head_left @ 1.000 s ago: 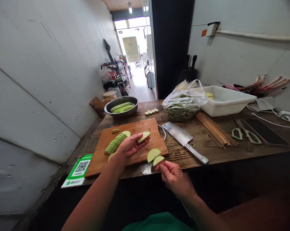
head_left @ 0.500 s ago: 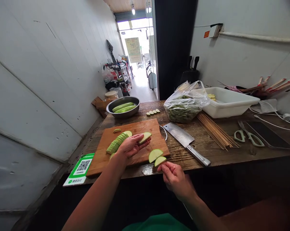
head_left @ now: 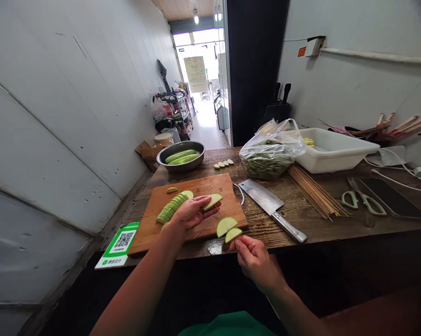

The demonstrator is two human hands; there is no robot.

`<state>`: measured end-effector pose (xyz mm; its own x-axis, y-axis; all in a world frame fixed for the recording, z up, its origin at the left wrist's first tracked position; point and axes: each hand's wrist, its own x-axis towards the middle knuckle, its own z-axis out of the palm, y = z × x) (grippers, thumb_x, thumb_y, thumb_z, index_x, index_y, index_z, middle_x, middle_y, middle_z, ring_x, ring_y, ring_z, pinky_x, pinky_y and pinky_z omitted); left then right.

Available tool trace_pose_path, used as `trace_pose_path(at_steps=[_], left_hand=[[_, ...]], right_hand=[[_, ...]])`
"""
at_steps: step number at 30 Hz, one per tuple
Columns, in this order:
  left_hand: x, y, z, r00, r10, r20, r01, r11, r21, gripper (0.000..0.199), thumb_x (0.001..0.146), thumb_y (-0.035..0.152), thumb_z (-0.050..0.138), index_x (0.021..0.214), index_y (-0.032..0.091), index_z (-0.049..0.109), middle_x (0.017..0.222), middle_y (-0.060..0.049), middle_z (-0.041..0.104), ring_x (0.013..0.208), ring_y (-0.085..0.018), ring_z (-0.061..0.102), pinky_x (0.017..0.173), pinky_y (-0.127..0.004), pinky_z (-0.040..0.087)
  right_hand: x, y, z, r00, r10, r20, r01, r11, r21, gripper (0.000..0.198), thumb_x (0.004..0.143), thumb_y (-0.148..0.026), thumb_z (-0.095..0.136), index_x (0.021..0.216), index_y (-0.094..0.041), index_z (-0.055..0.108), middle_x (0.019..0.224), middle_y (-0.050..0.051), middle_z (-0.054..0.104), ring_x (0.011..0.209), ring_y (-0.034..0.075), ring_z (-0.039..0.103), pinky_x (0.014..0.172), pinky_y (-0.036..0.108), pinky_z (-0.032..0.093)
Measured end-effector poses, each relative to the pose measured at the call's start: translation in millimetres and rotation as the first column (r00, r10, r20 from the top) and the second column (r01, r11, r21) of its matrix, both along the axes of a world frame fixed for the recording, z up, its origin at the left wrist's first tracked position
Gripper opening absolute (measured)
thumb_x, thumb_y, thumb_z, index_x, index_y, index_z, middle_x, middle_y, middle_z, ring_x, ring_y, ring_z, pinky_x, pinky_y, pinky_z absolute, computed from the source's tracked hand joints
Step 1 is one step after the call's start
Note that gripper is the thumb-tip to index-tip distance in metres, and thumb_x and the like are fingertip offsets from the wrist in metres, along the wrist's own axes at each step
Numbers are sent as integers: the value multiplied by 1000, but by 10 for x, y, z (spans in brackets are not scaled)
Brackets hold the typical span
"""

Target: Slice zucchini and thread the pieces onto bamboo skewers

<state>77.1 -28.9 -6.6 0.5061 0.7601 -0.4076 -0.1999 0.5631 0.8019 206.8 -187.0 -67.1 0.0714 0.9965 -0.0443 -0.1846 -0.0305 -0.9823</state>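
Observation:
My left hand [head_left: 192,212] pinches a half-round zucchini slice [head_left: 213,201] between thumb and fingers, over the cutting board [head_left: 145,233]. In my right hand [head_left: 254,256], at the table's front edge, is a thin bamboo skewer [head_left: 273,306], its tail showing below the wrist. Two zucchini slices [head_left: 226,227] are threaded on it, the lower one against my right fingertips. The skewer's tip points up toward the slice in my left hand; whether it touches cannot be made out. A row of cut zucchini slices [head_left: 171,208] lies on the board, partly behind my left hand.
A cleaver [head_left: 266,198] lies right of the board, then loose bamboo skewers [head_left: 313,193], scissors [head_left: 364,198] and a dark flat slab [head_left: 394,198]. Behind stand a metal bowl [head_left: 161,161] of zucchini, a filled plastic bag [head_left: 269,158] and a white tub [head_left: 339,158]. A QR card [head_left: 117,247] lies front left.
Both hands keep nearly the same pose and hold. The whole view has shifted slightly, with things a little farther right in the picture.

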Motion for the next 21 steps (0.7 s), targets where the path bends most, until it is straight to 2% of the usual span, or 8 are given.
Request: trace_pose_path(at_steps=[8, 21], left_hand=[[-9, -26, -7, 997, -79, 16, 79, 997, 17, 9, 76, 8, 59, 84, 6, 63, 95, -16, 65, 91, -24, 62, 90, -38, 46], [3, -142, -101, 997, -62, 36, 62, 998, -1, 10, 74, 8, 61, 84, 8, 61, 94, -15, 65, 91, -25, 62, 88, -38, 48]], right_hand=[[6, 27, -41, 999, -10, 32, 9, 999, 45, 35, 83, -47, 46, 73, -15, 54, 43, -9, 27, 37, 5, 21, 37, 20, 15], [-3, 72, -73, 998, -4, -56, 6, 1000, 24, 33, 82, -46, 49, 73, -15, 53, 43, -10, 25, 37, 4, 18, 36, 19, 13]])
